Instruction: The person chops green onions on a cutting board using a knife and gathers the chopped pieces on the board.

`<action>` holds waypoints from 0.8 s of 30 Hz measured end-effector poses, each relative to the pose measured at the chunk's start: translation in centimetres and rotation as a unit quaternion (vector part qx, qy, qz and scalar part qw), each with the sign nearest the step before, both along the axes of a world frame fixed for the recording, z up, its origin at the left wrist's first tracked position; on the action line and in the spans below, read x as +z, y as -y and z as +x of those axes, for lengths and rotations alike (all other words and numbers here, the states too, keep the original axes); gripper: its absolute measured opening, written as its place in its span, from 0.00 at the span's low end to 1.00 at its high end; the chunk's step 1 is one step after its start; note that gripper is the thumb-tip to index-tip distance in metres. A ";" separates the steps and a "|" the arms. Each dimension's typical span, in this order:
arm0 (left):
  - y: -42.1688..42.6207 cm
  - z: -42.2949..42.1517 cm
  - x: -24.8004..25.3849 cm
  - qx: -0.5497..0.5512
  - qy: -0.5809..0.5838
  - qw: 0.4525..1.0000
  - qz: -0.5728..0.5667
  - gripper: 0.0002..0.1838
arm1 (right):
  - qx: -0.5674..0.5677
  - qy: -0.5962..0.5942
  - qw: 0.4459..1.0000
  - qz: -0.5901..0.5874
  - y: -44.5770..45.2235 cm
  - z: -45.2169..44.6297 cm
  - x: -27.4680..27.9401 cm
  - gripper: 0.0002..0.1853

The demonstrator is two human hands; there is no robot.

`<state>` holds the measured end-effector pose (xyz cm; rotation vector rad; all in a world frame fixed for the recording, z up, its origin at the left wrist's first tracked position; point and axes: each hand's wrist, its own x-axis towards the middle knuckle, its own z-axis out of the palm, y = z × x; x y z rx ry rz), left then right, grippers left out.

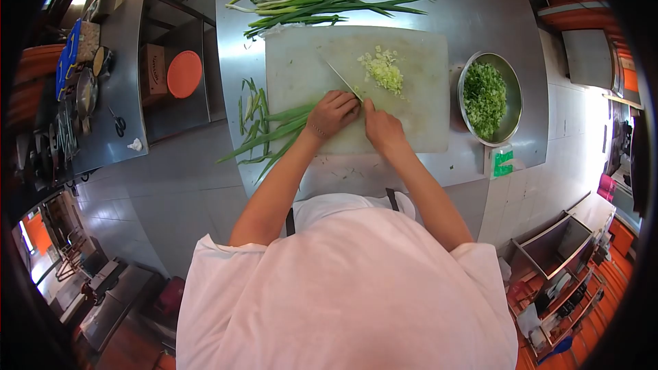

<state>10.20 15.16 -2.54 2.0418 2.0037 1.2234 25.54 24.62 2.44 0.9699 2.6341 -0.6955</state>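
Observation:
My left hand [334, 113] is curled over a bunch of green onions [291, 122], pressing it onto the white cutting board [418, 127]. The long leaves trail out to the left past the board's edge. Gripped in my right hand [384, 127] is a knife [340, 78], its blade slanting away to the upper left, right beside my left fingertips. The knife's handle is mostly hidden by my fingers. Beyond the blade lies a pile of pale chopped green onion [382, 70].
A metal bowl [517, 106] of chopped greens stands right of the board. Whole green onions [329, 0] lie at the table's far side, trimmed pieces [255, 113] on the left. A green-and-white packet [503, 162] sits at the right front edge. Scissors [118, 123] rest on a side counter.

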 end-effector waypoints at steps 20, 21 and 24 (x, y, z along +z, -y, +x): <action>-0.1 0.1 -0.4 -0.009 0.000 1.000 0.011 0.14 | 0.017 -0.007 1.000 -0.003 -0.3 -1.1 -1.2 0.12; 0.0 -0.2 -0.1 -0.008 0.004 1.000 0.010 0.14 | 0.018 -0.008 1.000 -0.006 -0.5 -1.4 -0.9 0.12; -0.1 -0.2 0.4 -0.010 -0.020 1.000 0.012 0.14 | 0.014 0.012 1.000 -0.019 -0.3 0.3 1.3 0.10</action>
